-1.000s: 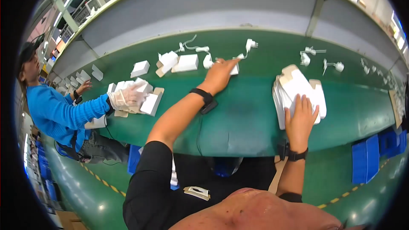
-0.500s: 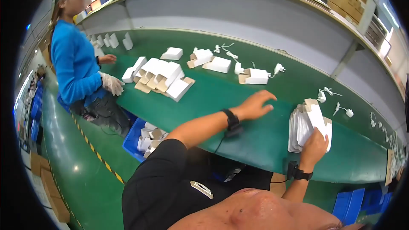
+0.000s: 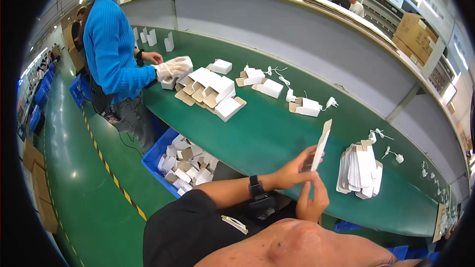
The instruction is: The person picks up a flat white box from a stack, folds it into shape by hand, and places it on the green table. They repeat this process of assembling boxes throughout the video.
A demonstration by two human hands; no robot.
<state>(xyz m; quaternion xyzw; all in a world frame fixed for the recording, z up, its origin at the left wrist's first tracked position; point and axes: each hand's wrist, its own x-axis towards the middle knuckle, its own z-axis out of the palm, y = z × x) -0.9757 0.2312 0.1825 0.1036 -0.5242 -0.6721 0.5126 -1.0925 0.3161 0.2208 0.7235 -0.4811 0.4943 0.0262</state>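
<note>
Lower left, one blue plastic bin [image 3: 154,155] holds small white cardboard boxes [image 3: 185,167]. Right of centre, the left hand [image 3: 295,170] grips one flat white cardboard carton [image 3: 321,146]; the right hand [image 3: 312,200], partly obscured, seems to pinch its lower end. Farther right, one stack of flattened white cartons [image 3: 358,170] lies near two white plastic plugs [image 3: 400,158].

Looks like a factory, judging by the long green workbench [image 3: 257,143] mid-frame and striped floor tape [image 3: 118,181] lower left.

From here the held carton [image 3: 320,149] looks smooth matt card, the bin [image 3: 154,160] plastic, the sweater [image 3: 110,44] ribbed knit, the floor [image 3: 79,183] glossy.
</note>
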